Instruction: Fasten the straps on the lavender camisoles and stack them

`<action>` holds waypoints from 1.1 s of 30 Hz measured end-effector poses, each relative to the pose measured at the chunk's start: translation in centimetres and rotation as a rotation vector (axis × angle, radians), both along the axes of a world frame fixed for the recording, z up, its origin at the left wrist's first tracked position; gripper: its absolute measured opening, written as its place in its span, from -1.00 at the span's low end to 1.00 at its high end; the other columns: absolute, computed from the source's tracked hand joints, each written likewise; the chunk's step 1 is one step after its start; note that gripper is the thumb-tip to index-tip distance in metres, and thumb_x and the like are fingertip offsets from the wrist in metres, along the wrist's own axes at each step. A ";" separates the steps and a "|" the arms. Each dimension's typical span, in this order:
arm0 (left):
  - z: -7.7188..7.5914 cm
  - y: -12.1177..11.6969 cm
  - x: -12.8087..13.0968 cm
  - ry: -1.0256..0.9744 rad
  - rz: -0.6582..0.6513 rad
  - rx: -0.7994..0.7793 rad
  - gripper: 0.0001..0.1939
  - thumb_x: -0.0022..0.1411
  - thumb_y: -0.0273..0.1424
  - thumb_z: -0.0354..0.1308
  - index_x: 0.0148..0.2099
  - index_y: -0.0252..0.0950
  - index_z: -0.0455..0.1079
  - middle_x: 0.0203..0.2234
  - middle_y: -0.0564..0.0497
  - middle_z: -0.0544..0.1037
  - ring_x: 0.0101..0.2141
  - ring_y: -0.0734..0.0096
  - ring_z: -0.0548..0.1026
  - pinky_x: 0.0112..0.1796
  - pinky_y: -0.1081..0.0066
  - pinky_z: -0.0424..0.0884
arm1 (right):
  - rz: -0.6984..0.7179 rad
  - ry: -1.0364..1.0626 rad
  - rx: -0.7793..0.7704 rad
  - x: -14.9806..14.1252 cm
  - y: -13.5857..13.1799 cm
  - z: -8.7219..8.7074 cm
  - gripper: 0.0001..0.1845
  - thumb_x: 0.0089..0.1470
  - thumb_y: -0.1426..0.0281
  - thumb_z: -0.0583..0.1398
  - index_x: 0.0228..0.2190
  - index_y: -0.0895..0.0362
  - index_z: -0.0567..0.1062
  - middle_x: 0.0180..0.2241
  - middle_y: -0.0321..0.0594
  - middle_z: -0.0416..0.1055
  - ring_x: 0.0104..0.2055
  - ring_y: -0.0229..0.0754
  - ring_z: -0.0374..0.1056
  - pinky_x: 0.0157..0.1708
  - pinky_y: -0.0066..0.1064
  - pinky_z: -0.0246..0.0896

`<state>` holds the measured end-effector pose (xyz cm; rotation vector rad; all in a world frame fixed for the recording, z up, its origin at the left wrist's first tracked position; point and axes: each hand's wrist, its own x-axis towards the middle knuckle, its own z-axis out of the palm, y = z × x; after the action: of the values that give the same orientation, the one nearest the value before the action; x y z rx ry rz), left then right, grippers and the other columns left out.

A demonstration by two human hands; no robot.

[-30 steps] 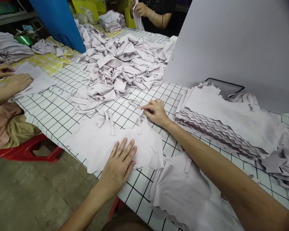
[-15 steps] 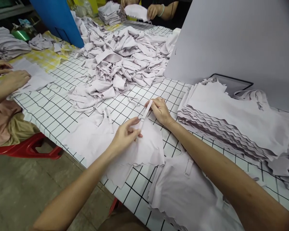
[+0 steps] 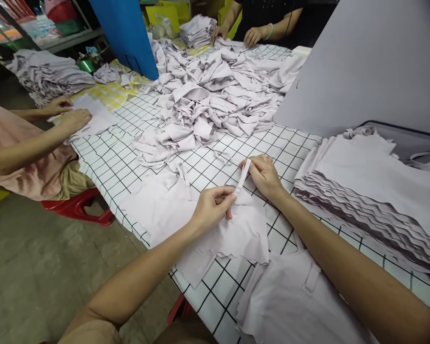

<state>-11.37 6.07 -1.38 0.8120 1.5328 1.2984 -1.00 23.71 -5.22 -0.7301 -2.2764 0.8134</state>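
Observation:
A pale lilac fabric piece (image 3: 186,215) with scalloped lower edge lies on the white grid-patterned table (image 3: 129,162). A narrow strap (image 3: 242,176) rises from its right top corner. My left hand (image 3: 212,206) pinches the lower end of that strap where it meets the cloth. My right hand (image 3: 263,176) pinches the strap's upper end, holding it taut and slanted. A second strap (image 3: 184,177) lies flat at the piece's left top.
A loose heap of the same fabric pieces (image 3: 215,100) fills the table's middle. A neat stack (image 3: 372,191) sits at the right, another piece (image 3: 294,301) near me. A grey board (image 3: 372,62) stands behind. A person's hands (image 3: 71,117) work at the left, another person's hands (image 3: 252,34) at the far end.
My left hand lifted off the flat cloth and took the strap's lower end; my right hand raised the upper end off the table. The view shifted left.

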 end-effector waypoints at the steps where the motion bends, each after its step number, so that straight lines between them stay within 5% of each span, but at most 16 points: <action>1: -0.1 0.0 0.0 0.007 -0.008 0.002 -0.78 0.25 -0.32 0.22 -0.16 -0.36 0.55 -0.72 0.12 0.42 -0.68 0.55 0.38 -0.62 0.53 0.25 | -0.003 -0.002 0.003 0.0 0.0 0.0 -0.55 0.35 0.19 -0.03 -0.43 0.02 0.54 -0.41 -0.19 0.51 -0.19 0.00 0.27 -0.01 -0.05 0.00; 9: -0.4 0.0 -0.3 -0.028 0.006 -0.008 -0.58 0.19 -0.37 0.22 0.09 -0.39 0.38 -0.61 0.14 0.45 -0.68 0.54 0.41 -0.66 0.56 0.20 | -0.011 -0.053 -0.016 0.1 -0.1 0.7 -0.62 0.32 0.33 -0.01 -0.46 0.05 0.48 -0.41 -0.20 0.50 -0.21 -0.04 0.25 0.02 -0.10 0.02; 13: -0.3 0.0 -0.3 -0.034 0.009 0.012 -0.66 0.19 -0.40 0.19 0.02 -0.35 0.39 -0.56 0.11 0.47 -0.66 0.56 0.41 -0.65 0.55 0.22 | -0.024 -0.068 -0.026 0.1 -0.2 0.9 -0.62 0.32 0.36 -0.02 -0.48 0.05 0.45 -0.42 -0.21 0.47 -0.20 -0.04 0.26 0.02 -0.13 0.03; 19: 0.8 -0.7 -0.2 0.124 0.201 0.069 -0.79 0.22 -0.43 0.13 -0.10 -0.29 0.50 -0.55 0.07 0.50 -0.55 0.52 0.41 -0.52 0.52 0.30 | -0.076 0.010 -0.042 0.0 -0.1 0.5 -0.75 0.17 0.49 0.06 -0.34 0.04 0.54 -0.40 -0.22 0.48 -0.18 -0.03 0.26 0.02 -0.14 0.06; 22: 0.9 -0.9 -0.6 0.190 0.242 0.085 -0.84 0.22 -0.42 0.12 -0.19 -0.29 0.51 -0.38 -0.01 0.59 -0.48 0.51 0.45 -0.46 0.49 0.36 | -0.066 0.013 -0.027 -0.1 -0.1 0.4 -0.73 0.11 0.53 0.07 -0.36 0.04 0.55 -0.41 -0.22 0.46 -0.19 -0.03 0.26 0.03 -0.12 0.06; 28: -0.3 -0.5 -1.0 0.484 0.055 0.089 -0.79 0.21 -0.37 0.19 -0.10 -0.25 0.51 -0.25 -0.02 0.58 -0.46 0.48 0.42 -0.42 0.44 0.37 | -0.098 0.016 -0.063 -0.1 0.1 0.6 -0.85 0.07 0.45 0.14 -0.43 0.07 0.53 -0.44 -0.21 0.45 -0.18 -0.04 0.29 0.04 -0.11 0.09; 33: -1.0 0.0 -0.8 0.762 0.001 0.107 -0.79 0.16 -0.35 0.30 -0.12 -0.23 0.52 -0.36 0.07 0.49 -0.52 0.53 0.32 -0.40 0.42 0.34 | -0.084 0.104 -0.125 -0.3 0.2 0.5 -0.88 0.01 0.43 0.17 -0.55 0.09 0.43 -0.55 -0.33 0.37 -0.33 -0.15 0.29 0.06 -0.12 0.06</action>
<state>-12.17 6.08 -2.36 1.4874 2.0467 1.1296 -1.26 23.95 -4.69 -0.8149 -2.1035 0.9386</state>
